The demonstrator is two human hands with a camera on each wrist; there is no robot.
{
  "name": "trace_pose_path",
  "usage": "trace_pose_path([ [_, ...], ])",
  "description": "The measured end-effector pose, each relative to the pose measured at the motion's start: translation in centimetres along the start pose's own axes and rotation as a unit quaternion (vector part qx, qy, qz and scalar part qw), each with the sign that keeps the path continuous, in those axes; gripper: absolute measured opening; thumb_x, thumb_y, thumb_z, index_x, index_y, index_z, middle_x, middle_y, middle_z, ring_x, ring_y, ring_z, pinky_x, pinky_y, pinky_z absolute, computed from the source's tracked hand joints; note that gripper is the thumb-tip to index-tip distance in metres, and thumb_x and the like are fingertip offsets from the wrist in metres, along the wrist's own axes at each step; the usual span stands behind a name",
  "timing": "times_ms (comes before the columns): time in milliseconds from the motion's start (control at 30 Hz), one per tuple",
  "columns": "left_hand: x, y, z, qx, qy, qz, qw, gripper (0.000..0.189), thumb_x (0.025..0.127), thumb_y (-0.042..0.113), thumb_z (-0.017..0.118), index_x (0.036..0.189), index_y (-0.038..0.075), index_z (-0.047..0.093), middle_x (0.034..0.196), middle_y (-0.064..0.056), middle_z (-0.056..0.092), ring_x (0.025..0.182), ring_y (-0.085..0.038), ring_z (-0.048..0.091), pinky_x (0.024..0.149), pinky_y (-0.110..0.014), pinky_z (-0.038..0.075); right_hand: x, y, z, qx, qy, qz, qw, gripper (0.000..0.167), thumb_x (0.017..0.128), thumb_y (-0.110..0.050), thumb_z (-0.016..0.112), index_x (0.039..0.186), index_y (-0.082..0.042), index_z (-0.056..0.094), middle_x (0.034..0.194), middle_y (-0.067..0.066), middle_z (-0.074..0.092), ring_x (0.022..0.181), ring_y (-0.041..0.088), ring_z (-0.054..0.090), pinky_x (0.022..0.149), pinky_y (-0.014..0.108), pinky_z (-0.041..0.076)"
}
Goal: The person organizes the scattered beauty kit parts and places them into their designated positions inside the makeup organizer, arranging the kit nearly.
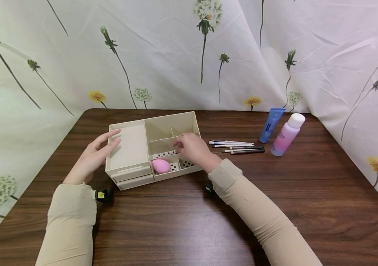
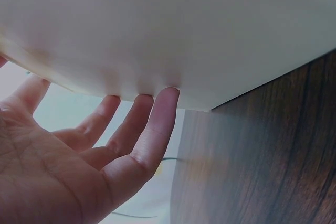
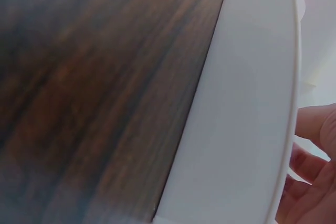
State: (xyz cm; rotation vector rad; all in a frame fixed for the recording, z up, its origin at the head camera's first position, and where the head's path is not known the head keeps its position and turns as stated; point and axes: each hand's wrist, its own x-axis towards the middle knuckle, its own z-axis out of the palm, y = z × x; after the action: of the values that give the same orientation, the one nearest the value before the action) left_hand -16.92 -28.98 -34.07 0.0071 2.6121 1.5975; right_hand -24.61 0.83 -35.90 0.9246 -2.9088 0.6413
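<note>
on the wooden tabletop (image 1: 175, 221), the organizer (image 1: 127, 147) is touched at its left side by the left hand (image 1: 92, 157), fingers loosely extended; whether anything is grasped by the right hand (image 1: 193, 147), over the compartments (image 1: 159, 129), cannot be told. skewing could be caused by uneven pressure.

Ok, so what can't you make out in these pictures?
Head view: whether the right hand holds anything; the back of the hand hides its palm.
Right wrist view: the ends of its fingers, behind the organizer wall.
Head view: the inside of the drawers; their closed fronts hide it.
Head view: fine print on the blue tube and pink bottle, too small.
</note>
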Motion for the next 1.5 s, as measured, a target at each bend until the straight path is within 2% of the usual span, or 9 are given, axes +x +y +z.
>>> trace_pose_path([
  [200,0.0,0.0,0.0,0.001,0.002,0.004,1.0,0.063,0.102,0.049,0.048,0.157,0.025,0.03,0.164,-0.016,0.012,0.099,0.001,0.053,0.075,-0.021,0.052,-0.1,0.3,-0.3,0.093,0.003,0.019,0.9955,0.017,0.094,-0.013,0.068,0.109,-0.009,0.075,0.103,0.005,0.072,0.096,0.018,0.066,0.085,0.031,0.052],
  [400,0.0,0.0,0.0,-0.002,0.001,0.002,1.0,0.063,0.102,0.05,0.048,0.157,0.026,0.029,0.165,-0.015,0.011,0.101,0.0,0.052,0.075,-0.021,0.053,-0.5,0.4,-1.1,0.203,0.029,0.034,0.9781,0.019,0.092,-0.016,0.072,0.108,-0.007,0.075,0.098,0.005,0.072,0.089,0.018,0.064,0.074,0.025,0.051],
  [533,0.0,0.0,0.0,0.0,0.001,0.0,1.0,0.063,0.102,0.05,0.048,0.157,0.026,0.029,0.165,-0.014,0.01,0.102,0.0,0.052,0.075,-0.02,0.052,-1.0,0.5,-1.8,0.253,0.052,0.031,0.9656,0.02,0.091,-0.016,0.073,0.108,-0.004,0.075,0.097,0.007,0.072,0.086,0.019,0.064,0.07,0.023,0.049],
  [733,0.0,0.1,0.0,-0.001,0.001,0.001,1.0,0.063,0.102,0.05,0.048,0.157,0.025,0.029,0.165,-0.015,0.011,0.101,0.001,0.052,0.075,-0.02,0.052,-1.7,0.6,-2.6,0.273,0.102,0.026,0.9562,0.02,0.088,-0.016,0.076,0.105,-0.005,0.075,0.093,0.009,0.072,0.081,0.017,0.063,0.068,0.021,0.048],
  [900,0.0,0.1,-0.1,0.002,-0.001,-0.001,1.0,0.063,0.102,0.05,0.048,0.157,0.026,0.029,0.165,-0.014,0.01,0.102,0.001,0.051,0.076,-0.02,0.052,-2.4,0.6,-3.4,0.3,0.126,0.033,0.945,0.021,0.088,-0.015,0.076,0.106,-0.004,0.075,0.095,0.01,0.074,0.08,0.017,0.062,0.068,0.022,0.047],
  [1167,0.0,0.1,-0.1,-0.004,0.001,0.004,1.0,0.063,0.102,0.049,0.048,0.157,0.024,0.03,0.163,-0.018,0.016,0.098,0.002,0.053,0.074,-0.021,0.053,-3.4,1.5,-4.6,0.35,0.183,0.04,0.9176,0.02,0.088,-0.01,0.075,0.105,0.0,0.074,0.096,0.015,0.072,0.08,0.015,0.06,0.073,0.023,0.047],
  [1333,0.0,0.0,-0.1,-0.005,0.002,0.001,1.0,0.063,0.102,0.049,0.048,0.157,0.024,0.03,0.162,-0.018,0.017,0.099,0.002,0.053,0.074,-0.022,0.053,-4.1,2.4,-5.3,0.35,0.218,0.057,0.9093,0.02,0.088,-0.012,0.075,0.106,-0.002,0.074,0.094,0.014,0.07,0.078,0.008,0.058,0.072,0.02,0.046],
  [1500,0.1,0.0,-0.1,0.004,0.002,0.0,1.0,0.063,0.102,0.05,0.048,0.157,0.025,0.029,0.164,-0.017,0.014,0.102,-0.001,0.051,0.075,-0.02,0.052,-4.6,3.3,-6.0,0.337,0.277,0.064,0.8976,0.023,0.088,-0.016,0.076,0.107,-0.003,0.074,0.096,0.015,0.071,0.08,0.008,0.059,0.073,0.022,0.046],
])
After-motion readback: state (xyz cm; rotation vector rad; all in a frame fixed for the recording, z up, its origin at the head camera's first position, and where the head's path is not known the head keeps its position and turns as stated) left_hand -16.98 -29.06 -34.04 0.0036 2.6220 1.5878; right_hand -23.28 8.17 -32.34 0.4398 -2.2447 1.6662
